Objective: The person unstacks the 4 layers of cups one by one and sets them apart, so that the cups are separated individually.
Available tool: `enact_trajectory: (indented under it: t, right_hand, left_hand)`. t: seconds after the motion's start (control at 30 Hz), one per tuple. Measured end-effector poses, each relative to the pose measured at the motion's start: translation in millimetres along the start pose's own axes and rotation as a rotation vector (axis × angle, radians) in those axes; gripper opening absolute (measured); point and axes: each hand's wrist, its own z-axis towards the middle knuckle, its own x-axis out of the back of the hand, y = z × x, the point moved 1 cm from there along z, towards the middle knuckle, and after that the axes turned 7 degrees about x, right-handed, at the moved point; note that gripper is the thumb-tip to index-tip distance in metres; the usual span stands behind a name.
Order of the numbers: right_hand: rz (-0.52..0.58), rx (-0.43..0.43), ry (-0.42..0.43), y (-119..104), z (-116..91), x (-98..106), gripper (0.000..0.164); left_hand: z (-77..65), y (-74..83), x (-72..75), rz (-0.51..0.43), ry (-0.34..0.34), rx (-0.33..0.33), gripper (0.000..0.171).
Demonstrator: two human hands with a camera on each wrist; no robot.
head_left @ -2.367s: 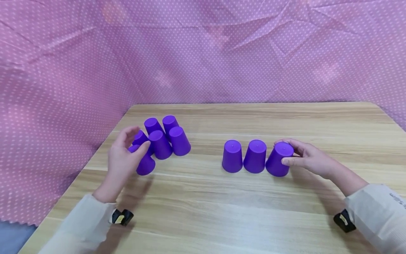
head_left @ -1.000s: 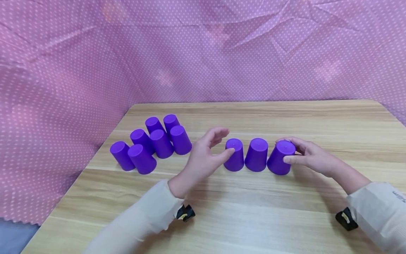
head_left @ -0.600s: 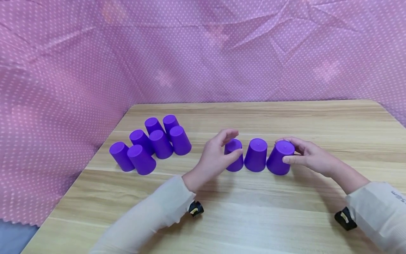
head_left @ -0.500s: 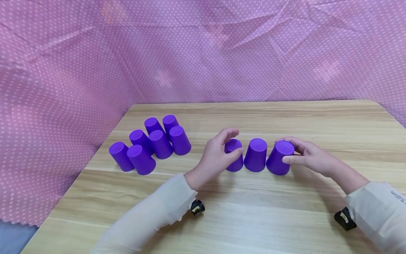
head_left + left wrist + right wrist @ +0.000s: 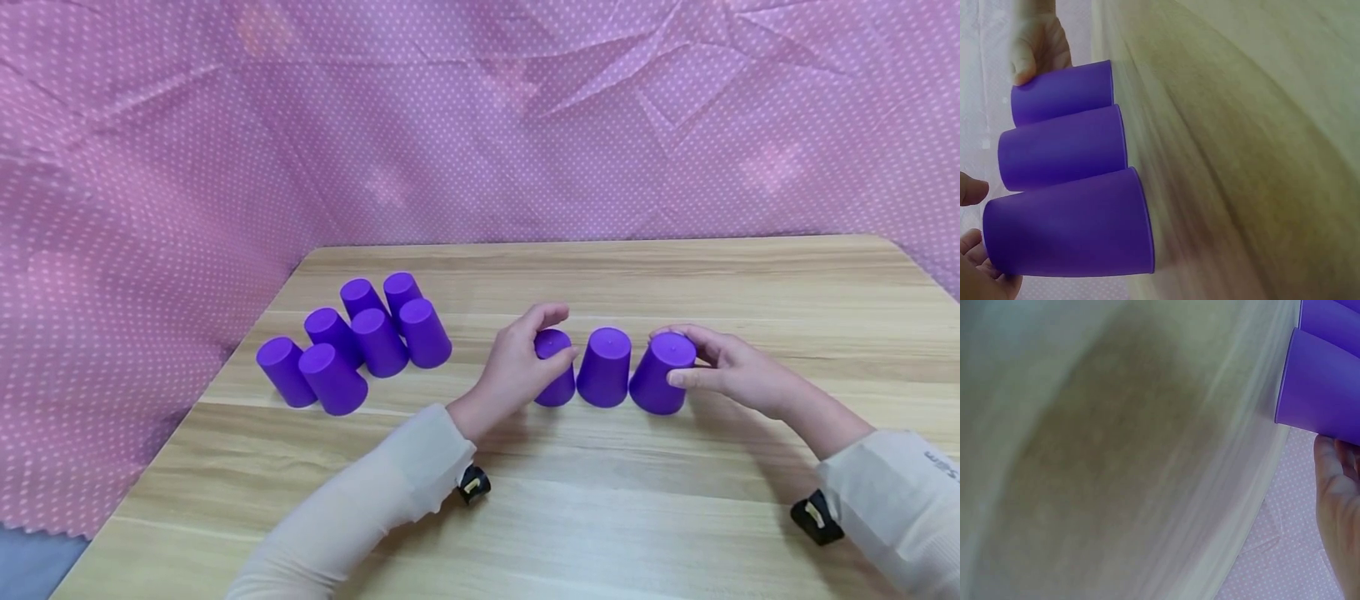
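Three purple plastic cups stand upside down in a row right of the table's middle. My left hand [image 5: 517,358] is spread around the upper part of the leftmost cup [image 5: 553,383]. In the left wrist view, its thumb [image 5: 971,189] shows just off that cup's narrow end, with the other fingers along the far side. The middle cup [image 5: 604,371] stands between the hands, untouched. At the right end, my right hand [image 5: 731,375] grips the third cup [image 5: 660,379], thumb in front and fingers behind. Part of this grip is out of the right wrist view.
A cluster of several more upturned purple cups [image 5: 381,346] stands at the left of the wooden table [image 5: 570,517]. Pink dotted cloth [image 5: 487,150] hangs behind and along the left side. Black wrist devices [image 5: 474,485] sit under both sleeves.
My left hand has left the cup cluster, where another cup now shows in front, and moved right to the leftmost cup of the row. The right hand has stayed on its cup.
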Motion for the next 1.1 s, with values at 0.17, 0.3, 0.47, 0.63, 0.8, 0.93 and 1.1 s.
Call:
enact_trajectory:
  t: [0.17, 0.3, 0.47, 0.63, 0.8, 0.93, 1.1]
  right_hand:
    - [-0.001, 0.002, -0.003, 0.3, -0.2, 0.1, 0.045]
    - [0.0, 0.004, -0.005, 0.6, -0.6, 0.7, 0.045]
    - [0.005, 0.009, -0.009, 0.5, -0.5, 0.8, 0.045]
    - [0.023, 0.004, -0.015, 0.9, 0.6, 0.7, 0.045]
    - [0.041, 0.015, -0.009, 1.4, 0.7, 1.0, 0.046]
    - [0.044, 0.019, -0.009, 1.8, 0.3, 0.9, 0.046]
    - [0.042, 0.02, -0.012, 2.1, 0.4, 1.0, 0.046]
  left_hand:
    - [2.1, -3.2, -1.9, -0.007, -0.014, 0.025, 0.046]
    - [5.1, -6.4, -2.6, -0.027, -0.042, 0.043, 0.046]
    - [6.8, -12.7, -3.9, -0.061, -0.088, 0.096, 0.046]
    - [7.2, -17.5, -4.7, -0.064, -0.11, 0.151, 0.049]
    - [8.2, -19.0, -5.0, -0.071, -0.101, 0.159, 0.048]
    - [6.5, -18.4, -4.3, -0.089, -0.072, 0.149, 0.047]
    - [3.3, -19.2, -0.7, -0.105, -0.07, 0.137, 0.047]
